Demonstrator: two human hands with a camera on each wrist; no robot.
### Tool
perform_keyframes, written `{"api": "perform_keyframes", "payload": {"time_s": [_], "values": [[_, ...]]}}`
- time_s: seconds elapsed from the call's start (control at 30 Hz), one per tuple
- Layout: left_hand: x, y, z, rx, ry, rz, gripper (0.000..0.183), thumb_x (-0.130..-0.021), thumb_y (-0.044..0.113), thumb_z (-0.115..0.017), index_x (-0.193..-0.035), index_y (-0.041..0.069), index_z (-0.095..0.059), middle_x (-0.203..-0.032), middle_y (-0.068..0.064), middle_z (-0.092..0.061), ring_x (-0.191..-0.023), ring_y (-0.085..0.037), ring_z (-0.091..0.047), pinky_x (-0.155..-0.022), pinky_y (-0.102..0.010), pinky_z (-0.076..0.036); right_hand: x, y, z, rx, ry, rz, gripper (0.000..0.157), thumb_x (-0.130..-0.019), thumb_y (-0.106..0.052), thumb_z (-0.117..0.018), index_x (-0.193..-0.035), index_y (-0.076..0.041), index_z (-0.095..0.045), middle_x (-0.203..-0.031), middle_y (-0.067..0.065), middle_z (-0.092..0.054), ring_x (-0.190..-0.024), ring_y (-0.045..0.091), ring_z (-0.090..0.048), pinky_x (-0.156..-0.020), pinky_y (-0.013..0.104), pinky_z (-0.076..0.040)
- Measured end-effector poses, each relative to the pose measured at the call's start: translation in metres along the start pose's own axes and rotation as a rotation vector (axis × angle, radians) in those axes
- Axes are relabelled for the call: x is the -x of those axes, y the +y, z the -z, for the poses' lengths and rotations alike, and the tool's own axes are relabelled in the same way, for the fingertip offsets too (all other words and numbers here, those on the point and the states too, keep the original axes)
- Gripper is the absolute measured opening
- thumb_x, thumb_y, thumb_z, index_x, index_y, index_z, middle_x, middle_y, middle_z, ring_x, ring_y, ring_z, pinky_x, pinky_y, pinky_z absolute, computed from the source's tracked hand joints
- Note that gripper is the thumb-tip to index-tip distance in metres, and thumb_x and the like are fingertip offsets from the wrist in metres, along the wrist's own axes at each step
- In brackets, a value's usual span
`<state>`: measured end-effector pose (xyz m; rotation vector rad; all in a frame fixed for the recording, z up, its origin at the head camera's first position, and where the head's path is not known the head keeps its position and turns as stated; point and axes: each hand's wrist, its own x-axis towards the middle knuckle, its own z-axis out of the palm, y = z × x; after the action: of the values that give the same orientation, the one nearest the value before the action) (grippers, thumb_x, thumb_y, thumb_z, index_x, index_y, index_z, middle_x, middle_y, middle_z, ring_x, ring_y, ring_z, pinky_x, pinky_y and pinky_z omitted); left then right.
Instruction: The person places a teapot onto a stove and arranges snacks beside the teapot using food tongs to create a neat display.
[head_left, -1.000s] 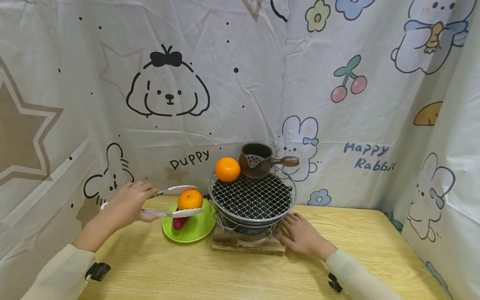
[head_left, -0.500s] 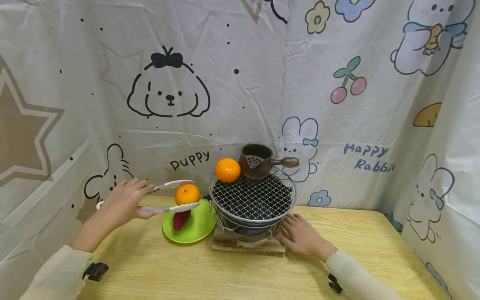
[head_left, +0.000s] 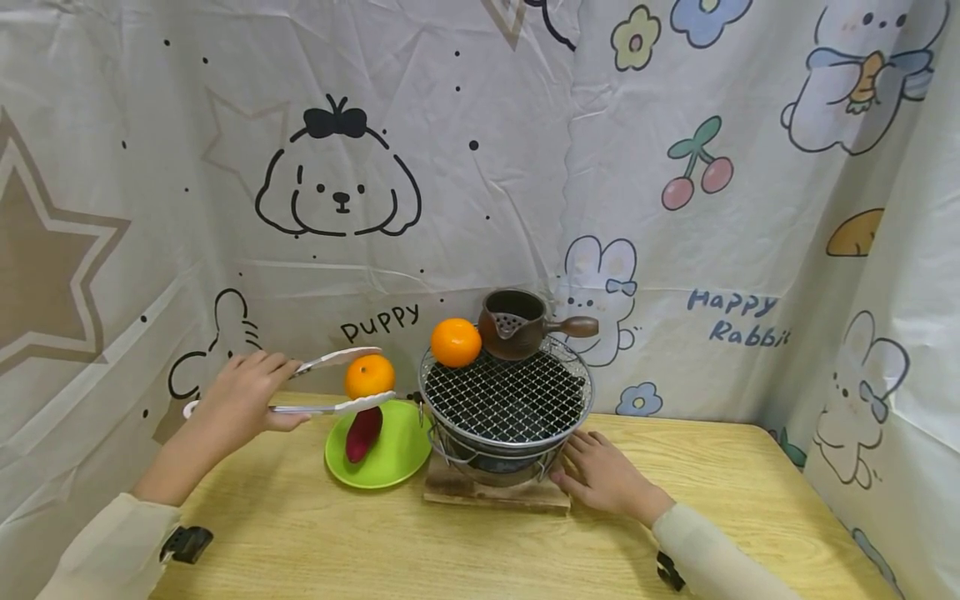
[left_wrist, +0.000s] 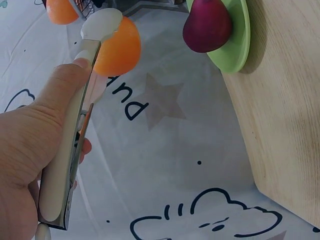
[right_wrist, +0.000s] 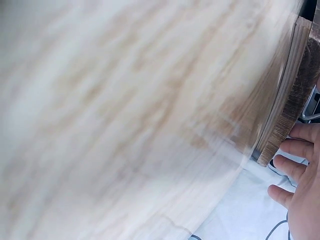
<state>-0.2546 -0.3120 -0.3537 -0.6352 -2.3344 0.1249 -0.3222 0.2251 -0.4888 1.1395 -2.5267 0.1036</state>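
gripping tongs (head_left: 341, 407), my left hand (head_left: 242, 396) is holding up an orange (head_left: 368, 377); my right hand (head_left: 602, 471) is lying loose; moving on is probably needing steady squeezing.

held orange (head_left: 370, 379): higher, further left | tongs (head_left: 348, 407): likewise | maroon item (head_left: 363, 435): more exposed
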Motion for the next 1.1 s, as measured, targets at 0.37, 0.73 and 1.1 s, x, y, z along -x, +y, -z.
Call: {"api": "perform_keyframes", "payload": {"time_s": [0.37,0.73,1.1], "values": [[-0.002,-0.003,0.006,-0.012,0.069,0.009,0.073,-0.059,0.042,-0.090,-0.111,-0.006,-0.070,-0.096,-0.017,-0.067,-0.086,-0.035,-0.060,-0.072,-0.051,-0.051,0.001,0.000,0.000,0.006,0.022,0.006,0.055,-0.099,-0.042,-0.060,-0.140,-0.006,-0.060,-0.138,0.013,-0.064,-0.127,0.034,-0.061,-0.102,0.054,-0.050],[-0.011,-0.005,0.017,0.007,0.105,0.037,0.077,-0.077,0.064,-0.073,-0.111,-0.005,-0.070,-0.095,-0.017,-0.068,-0.083,-0.038,-0.062,-0.071,-0.054,-0.052,0.000,0.000,0.000,0.029,0.021,0.009,0.053,-0.099,-0.041,-0.060,-0.137,-0.004,-0.062,-0.136,0.014,-0.065,-0.125,0.034,-0.062,-0.101,0.053,-0.050],[-0.025,0.000,0.026,0.046,0.174,0.041,0.106,-0.089,0.084,-0.019,-0.114,-0.006,-0.070,-0.101,-0.020,-0.070,-0.091,-0.041,-0.063,-0.077,-0.057,-0.051,0.002,0.000,-0.002,0.007,0.020,-0.008,0.055,-0.100,-0.041,-0.059,-0.138,-0.002,-0.061,-0.139,0.018,-0.063,-0.128,0.039,-0.060,-0.101,0.056,-0.050]]}}
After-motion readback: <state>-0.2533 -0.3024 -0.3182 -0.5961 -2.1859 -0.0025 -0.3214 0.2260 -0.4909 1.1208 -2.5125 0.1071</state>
